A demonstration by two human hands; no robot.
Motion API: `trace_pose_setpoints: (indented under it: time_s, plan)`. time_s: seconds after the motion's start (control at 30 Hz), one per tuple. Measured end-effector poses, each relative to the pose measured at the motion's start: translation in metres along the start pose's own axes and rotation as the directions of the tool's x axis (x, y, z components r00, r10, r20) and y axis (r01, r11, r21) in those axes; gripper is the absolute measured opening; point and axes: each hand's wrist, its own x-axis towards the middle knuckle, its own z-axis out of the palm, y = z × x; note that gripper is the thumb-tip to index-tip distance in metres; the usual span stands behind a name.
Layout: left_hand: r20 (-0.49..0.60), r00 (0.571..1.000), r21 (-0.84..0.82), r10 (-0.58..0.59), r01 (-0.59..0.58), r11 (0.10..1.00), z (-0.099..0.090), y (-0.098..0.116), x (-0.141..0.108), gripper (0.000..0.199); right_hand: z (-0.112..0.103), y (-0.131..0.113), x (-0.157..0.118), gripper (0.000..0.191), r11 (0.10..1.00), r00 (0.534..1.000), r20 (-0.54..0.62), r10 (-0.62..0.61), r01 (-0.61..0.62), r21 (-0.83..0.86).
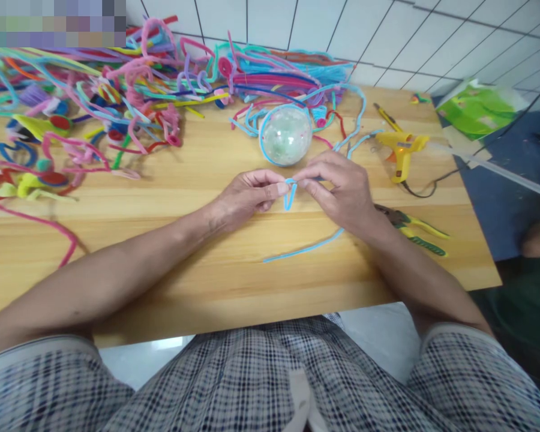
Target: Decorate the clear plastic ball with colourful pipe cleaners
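Observation:
Between the fingertips of both hands is a light blue pipe cleaner (289, 198), bent into a narrow loop that hangs down. My left hand (258, 191) pinches the loop's left side. On the other side, my right hand (335, 186) grips it between thumb and forefinger. Just beyond the hands rests a clear ball (287, 135) with a light blue strand around its edge. Another length of blue pipe cleaner (303, 249) lies on the wood below my right hand, partly hidden by the wrist.
Many coloured pipe cleaners (130, 96) are heaped along the back and left of the wooden table (171, 264). To the right are a yellow glue gun (402, 150), a yellow cutter (387, 117) and pliers (416, 228). A green package (477, 111) lies past the table edge; part of another person (526, 300) shows at right.

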Motion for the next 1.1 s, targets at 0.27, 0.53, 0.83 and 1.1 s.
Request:
trace_pose_setpoints:
  time_s: [0.27,0.53,0.83,1.1]
  plan:
    - [-0.001,1.000,0.028,0.021,-0.021,0.999,-0.0006,-0.0025,0.0002,0.054,-0.0001,-0.0016,0.0007,0.017,1.000,1.000,0.012,-0.003,0.003,-0.004]
    - [-0.063,0.997,0.073,0.055,-0.051,0.996,0.0019,-0.0017,-0.0001,0.057,0.0008,-0.0024,0.0009,0.016,1.000,1.000,0.026,0.002,-0.003,0.013]
    - [-0.082,0.996,0.048,0.045,-0.041,0.998,0.0048,0.0017,-0.0024,0.056,0.0003,-0.0037,0.0004,0.022,0.999,0.998,0.046,0.046,-0.046,-0.010]
    - [-0.056,0.998,0.054,0.008,-0.005,0.999,0.0051,0.0031,-0.0015,0.054,0.0026,-0.0103,0.0009,0.029,0.985,0.989,0.045,0.143,-0.147,0.088]
